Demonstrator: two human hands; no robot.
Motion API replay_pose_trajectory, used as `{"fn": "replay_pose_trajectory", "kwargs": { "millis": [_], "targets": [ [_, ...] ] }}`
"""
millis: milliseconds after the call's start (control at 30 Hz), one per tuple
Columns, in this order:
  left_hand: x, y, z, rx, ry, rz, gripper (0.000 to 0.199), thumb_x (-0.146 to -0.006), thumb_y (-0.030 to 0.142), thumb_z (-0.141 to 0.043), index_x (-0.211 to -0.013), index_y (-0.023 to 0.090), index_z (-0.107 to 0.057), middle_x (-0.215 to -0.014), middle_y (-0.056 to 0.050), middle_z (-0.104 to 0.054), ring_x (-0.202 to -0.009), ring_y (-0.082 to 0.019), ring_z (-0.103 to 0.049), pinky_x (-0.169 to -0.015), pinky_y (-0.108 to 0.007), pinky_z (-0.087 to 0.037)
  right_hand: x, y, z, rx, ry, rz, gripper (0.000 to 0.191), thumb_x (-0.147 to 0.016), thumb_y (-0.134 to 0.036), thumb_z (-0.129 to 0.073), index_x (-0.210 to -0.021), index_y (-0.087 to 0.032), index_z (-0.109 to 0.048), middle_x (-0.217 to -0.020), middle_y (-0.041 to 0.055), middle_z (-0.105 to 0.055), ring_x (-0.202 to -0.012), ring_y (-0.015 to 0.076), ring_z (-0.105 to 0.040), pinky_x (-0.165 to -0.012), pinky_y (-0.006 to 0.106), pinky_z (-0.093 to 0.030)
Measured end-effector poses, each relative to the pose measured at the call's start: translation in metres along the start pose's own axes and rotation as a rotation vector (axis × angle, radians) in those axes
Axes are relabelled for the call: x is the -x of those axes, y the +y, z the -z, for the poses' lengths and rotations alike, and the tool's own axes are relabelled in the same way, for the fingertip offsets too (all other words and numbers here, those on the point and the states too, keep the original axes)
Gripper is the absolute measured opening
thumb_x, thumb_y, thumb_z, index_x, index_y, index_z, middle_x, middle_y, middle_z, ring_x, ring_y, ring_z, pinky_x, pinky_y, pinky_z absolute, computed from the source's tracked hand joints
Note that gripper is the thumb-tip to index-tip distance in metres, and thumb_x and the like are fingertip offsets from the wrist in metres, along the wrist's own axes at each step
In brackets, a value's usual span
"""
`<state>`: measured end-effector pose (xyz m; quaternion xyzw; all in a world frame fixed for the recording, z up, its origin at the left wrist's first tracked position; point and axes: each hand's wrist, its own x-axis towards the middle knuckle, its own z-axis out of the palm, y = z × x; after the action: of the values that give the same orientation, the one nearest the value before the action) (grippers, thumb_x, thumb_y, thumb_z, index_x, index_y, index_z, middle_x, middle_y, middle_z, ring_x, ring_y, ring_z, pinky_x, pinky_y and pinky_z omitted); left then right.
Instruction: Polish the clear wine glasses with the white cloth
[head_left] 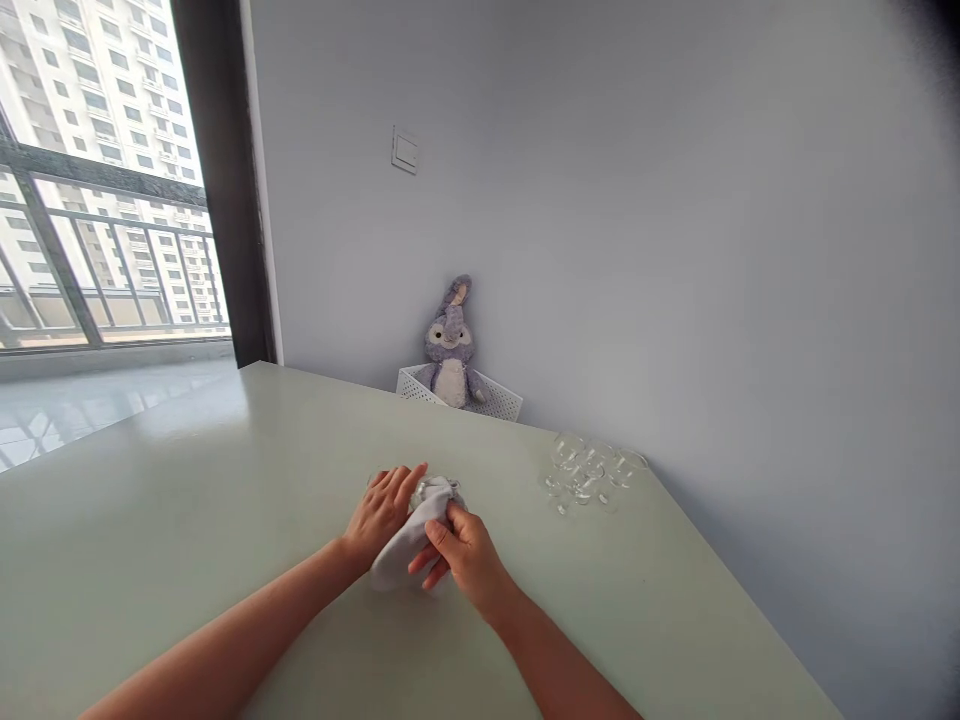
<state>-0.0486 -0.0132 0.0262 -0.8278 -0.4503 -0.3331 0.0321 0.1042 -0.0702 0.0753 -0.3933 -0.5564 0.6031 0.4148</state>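
A light grey cloth (pixel 405 555) hangs from my right hand (pixel 471 558), pinched between thumb and fingers, with its upper part bunched against a clear glass (pixel 421 490). My left hand (pixel 384 508) lies over the glass from the left, fingers close together and bent around it. Cloth and fingers hide most of the glass, so its full shape does not show. Both hands are close together above the middle of the table.
Several clear stemmed glasses (pixel 592 470) stand grouped at the table's (pixel 225 520) right back edge, near the wall. Behind the table, a purple plush rabbit (pixel 450 365) sits in a white perforated basket (pixel 504 400). A window is at left.
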Motion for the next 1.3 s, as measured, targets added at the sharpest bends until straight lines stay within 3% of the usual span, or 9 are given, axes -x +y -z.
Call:
{"fn": "replay_pose_trajectory", "kwargs": {
  "millis": [267, 433, 567, 633, 700, 767, 900, 1000, 1300],
  "targets": [
    [-0.007, 0.01, 0.012, -0.153, -0.042, -0.111, 0.042, -0.083, 0.015, -0.039, -0.124, 0.025, -0.044, -0.104, -0.008, -0.056, -0.1, -0.024, -0.051, -0.097, -0.044, -0.026, -0.012, 0.016, 0.017, -0.323, 0.123, -0.116, 0.032, -0.068, -0.043, -0.066, -0.076, -0.013, -0.057, -0.054, -0.0009, -0.058, -0.042, 0.0101, -0.055, -0.04, 0.021, -0.045],
    [-0.015, 0.004, 0.027, 0.073, -0.095, -0.056, 0.028, -0.082, 0.042, -0.048, -0.102, 0.023, -0.056, -0.078, -0.003, -0.06, -0.071, -0.016, -0.056, -0.077, -0.033, -0.04, -0.012, -0.002, 0.038, -0.058, -0.102, -0.039, 0.034, -0.072, -0.042, -0.063, -0.084, -0.011, -0.06, -0.062, 0.0014, -0.061, -0.047, 0.0123, -0.059, -0.05, 0.025, -0.048],
    [-0.012, 0.017, 0.028, 0.772, -0.52, 0.092, 0.055, -0.071, 0.069, -0.042, -0.077, 0.016, -0.057, -0.057, 0.001, -0.053, -0.048, -0.01, -0.047, -0.048, -0.022, -0.036, 0.009, -0.041, 0.057, 0.248, -0.354, -0.058, 0.029, -0.073, -0.038, -0.063, -0.088, -0.012, -0.061, -0.073, 0.002, -0.062, -0.051, 0.0127, -0.061, -0.055, 0.026, -0.048],
    [-0.007, 0.03, 0.026, 1.164, -0.842, 0.07, 0.067, -0.069, 0.076, -0.029, -0.062, 0.014, -0.052, -0.046, 0.001, -0.047, -0.038, -0.009, -0.041, -0.042, -0.022, -0.033, 0.021, -0.06, 0.065, 0.278, -0.521, -0.114, 0.027, -0.074, -0.036, -0.062, -0.088, -0.013, -0.062, -0.077, 0.0028, -0.062, -0.052, 0.0129, -0.062, -0.054, 0.026, -0.047],
    [-0.002, 0.042, 0.023, 1.321, -0.988, 0.042, 0.071, -0.071, 0.077, -0.019, -0.057, 0.014, -0.05, -0.044, -0.001, -0.048, -0.038, -0.01, -0.043, -0.042, -0.023, -0.035, 0.029, -0.071, 0.072, 0.284, -0.605, -0.149, 0.025, -0.074, -0.035, -0.062, -0.086, -0.013, -0.062, -0.078, 0.0031, -0.062, -0.054, 0.0137, -0.062, -0.054, 0.026, -0.047],
    [0.001, 0.05, 0.021, 1.192, -0.828, 0.071, 0.066, -0.078, 0.069, -0.021, -0.067, 0.014, -0.055, -0.056, -0.005, -0.057, -0.05, -0.013, -0.051, -0.05, -0.024, -0.04, 0.031, -0.071, 0.075, 0.321, -0.519, -0.134, 0.023, -0.074, -0.035, -0.062, -0.082, -0.013, -0.062, -0.074, 0.0024, -0.062, -0.053, 0.0137, -0.062, -0.054, 0.026, -0.047],
    [0.0, 0.046, 0.016, 0.559, -0.178, 0.098, 0.041, -0.078, 0.053, -0.047, -0.101, 0.019, -0.056, -0.086, -0.007, -0.063, -0.081, -0.019, -0.054, -0.076, -0.032, -0.039, 0.02, -0.052, 0.067, 0.286, -0.129, -0.049, 0.027, -0.077, -0.037, -0.057, -0.087, -0.012, -0.061, -0.064, 0.0009, -0.061, -0.047, 0.0131, -0.06, -0.051, 0.025, -0.047],
    [-0.003, 0.036, 0.016, 0.433, -0.097, 0.134, 0.034, -0.078, 0.048, -0.051, -0.096, 0.02, -0.058, -0.069, -0.003, -0.06, -0.069, -0.017, -0.051, -0.072, -0.031, -0.037, 0.012, -0.041, 0.059, 0.254, -0.106, -0.048, 0.029, -0.077, -0.038, -0.056, -0.091, -0.013, -0.059, -0.065, 0.0009, -0.061, -0.047, 0.0133, -0.06, -0.049, 0.025, -0.047],
    [0.0, 0.037, 0.016, 1.763, -1.054, 0.35, 0.054, -0.072, 0.061, -0.05, -0.084, 0.009, -0.061, -0.038, 0.005, -0.04, -0.034, -0.009, -0.037, -0.04, -0.023, -0.032, 0.029, -0.079, 0.069, 0.384, -0.625, -0.048, 0.024, -0.072, -0.03, -0.064, -0.092, -0.017, -0.064, -0.086, 0.0032, -0.063, -0.074, 0.015, -0.059, -0.06, 0.025, -0.049]
  ]
}}
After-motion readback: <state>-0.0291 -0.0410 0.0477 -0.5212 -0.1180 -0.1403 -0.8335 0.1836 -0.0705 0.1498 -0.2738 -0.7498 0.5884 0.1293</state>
